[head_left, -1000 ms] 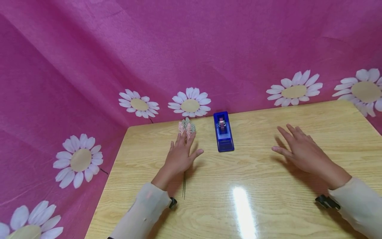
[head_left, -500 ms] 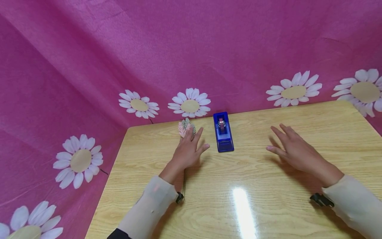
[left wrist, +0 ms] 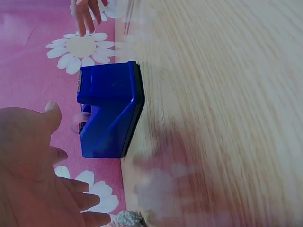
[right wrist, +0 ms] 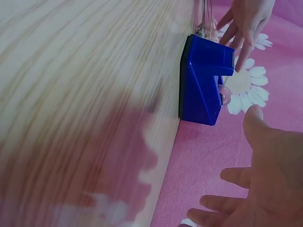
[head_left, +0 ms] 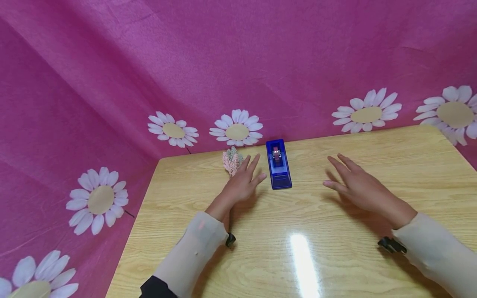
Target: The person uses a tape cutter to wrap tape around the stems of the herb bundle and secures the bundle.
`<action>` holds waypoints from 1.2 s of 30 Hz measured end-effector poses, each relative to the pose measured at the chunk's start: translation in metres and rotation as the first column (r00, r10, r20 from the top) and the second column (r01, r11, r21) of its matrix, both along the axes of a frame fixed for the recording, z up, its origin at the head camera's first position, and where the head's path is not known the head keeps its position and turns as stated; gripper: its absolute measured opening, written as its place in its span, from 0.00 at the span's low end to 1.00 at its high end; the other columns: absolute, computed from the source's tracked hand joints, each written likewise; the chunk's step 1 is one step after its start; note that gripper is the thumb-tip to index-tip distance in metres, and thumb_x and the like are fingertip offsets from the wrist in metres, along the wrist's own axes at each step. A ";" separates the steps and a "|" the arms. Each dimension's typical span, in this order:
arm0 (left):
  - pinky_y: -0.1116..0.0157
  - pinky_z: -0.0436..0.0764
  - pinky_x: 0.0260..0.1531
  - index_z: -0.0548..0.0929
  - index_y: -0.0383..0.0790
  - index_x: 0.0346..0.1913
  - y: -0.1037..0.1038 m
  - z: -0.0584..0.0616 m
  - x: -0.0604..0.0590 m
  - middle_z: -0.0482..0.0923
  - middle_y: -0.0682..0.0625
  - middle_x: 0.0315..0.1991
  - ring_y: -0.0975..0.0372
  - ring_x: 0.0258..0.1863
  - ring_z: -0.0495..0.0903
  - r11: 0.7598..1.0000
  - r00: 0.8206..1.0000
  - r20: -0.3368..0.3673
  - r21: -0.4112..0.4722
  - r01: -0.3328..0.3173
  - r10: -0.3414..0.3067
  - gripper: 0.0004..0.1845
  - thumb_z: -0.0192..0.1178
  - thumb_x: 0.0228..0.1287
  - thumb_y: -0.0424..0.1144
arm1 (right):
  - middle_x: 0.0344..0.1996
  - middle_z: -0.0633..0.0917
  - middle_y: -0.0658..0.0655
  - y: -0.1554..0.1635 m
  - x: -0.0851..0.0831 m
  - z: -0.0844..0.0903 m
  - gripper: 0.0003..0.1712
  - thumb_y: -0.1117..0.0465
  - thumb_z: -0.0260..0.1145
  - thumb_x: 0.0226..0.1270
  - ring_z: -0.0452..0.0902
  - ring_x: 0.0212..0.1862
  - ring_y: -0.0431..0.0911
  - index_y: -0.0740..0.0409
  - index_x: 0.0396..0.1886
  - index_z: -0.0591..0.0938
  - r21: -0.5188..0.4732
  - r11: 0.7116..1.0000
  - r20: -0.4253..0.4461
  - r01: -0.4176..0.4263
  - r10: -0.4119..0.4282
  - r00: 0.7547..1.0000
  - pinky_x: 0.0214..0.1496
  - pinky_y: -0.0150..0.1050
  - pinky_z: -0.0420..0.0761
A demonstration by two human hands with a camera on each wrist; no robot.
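A blue tape dispenser stands near the back edge of the wooden table. My left hand hovers just left of it, fingers straight and spread, holding nothing. A small pink and green flower sprig lies beside that hand's fingertips, its stems hidden under my arm. My right hand floats open to the right of the dispenser, about a hand's width away. The left wrist view has the dispenser close ahead of my open left hand. In the right wrist view the dispenser stands beyond my open right hand.
A pink cloth with white daisies hangs behind and to the left of the table. Bare wood stretches across the front and right of the table, with a bright glare spot near the front.
My left hand has slid forward and right, off the flower sprig and toward the dispenser. The right hand has drifted left toward the dispenser. Both stay open.
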State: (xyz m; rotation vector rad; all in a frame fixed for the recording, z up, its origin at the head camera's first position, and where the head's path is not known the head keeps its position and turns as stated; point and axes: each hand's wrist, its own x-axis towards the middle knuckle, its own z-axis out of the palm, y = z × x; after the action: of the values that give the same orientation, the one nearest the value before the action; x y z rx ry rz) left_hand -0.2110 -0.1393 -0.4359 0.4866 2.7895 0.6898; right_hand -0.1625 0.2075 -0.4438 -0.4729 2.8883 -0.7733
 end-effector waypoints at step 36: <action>0.58 0.80 0.52 0.48 0.49 0.84 0.042 -0.019 -0.037 0.60 0.39 0.79 0.45 0.60 0.80 0.888 0.983 0.181 0.450 -0.094 0.012 0.39 0.55 0.79 0.34 | 0.68 0.72 0.69 -0.073 -0.027 -0.001 0.40 0.39 0.54 0.81 0.78 0.62 0.62 0.59 0.80 0.63 -0.287 0.956 0.073 -0.066 0.091 0.993 0.63 0.62 0.76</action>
State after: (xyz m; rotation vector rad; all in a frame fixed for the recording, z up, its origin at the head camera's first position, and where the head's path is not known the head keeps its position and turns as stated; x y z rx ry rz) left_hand -0.2484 -0.0974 -0.4547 0.4046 2.4744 1.3482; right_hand -0.1899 0.1350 -0.4453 -0.5646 2.6717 -1.1730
